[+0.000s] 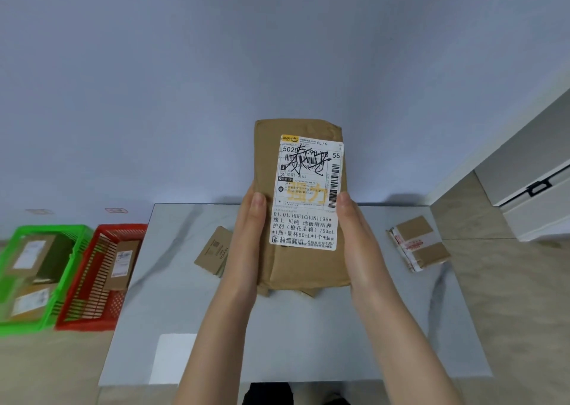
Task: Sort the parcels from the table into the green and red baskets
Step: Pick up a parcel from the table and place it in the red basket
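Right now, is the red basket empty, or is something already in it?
Not empty. The red basket holds one brown labelled parcel, lying along its right side.

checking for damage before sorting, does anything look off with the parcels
The parcel in the left hand and right hand has a crumpled top right corner and black scribble over the barcode on its label. The small parcel near the right edge of the table has ragged, wrinkled tape.
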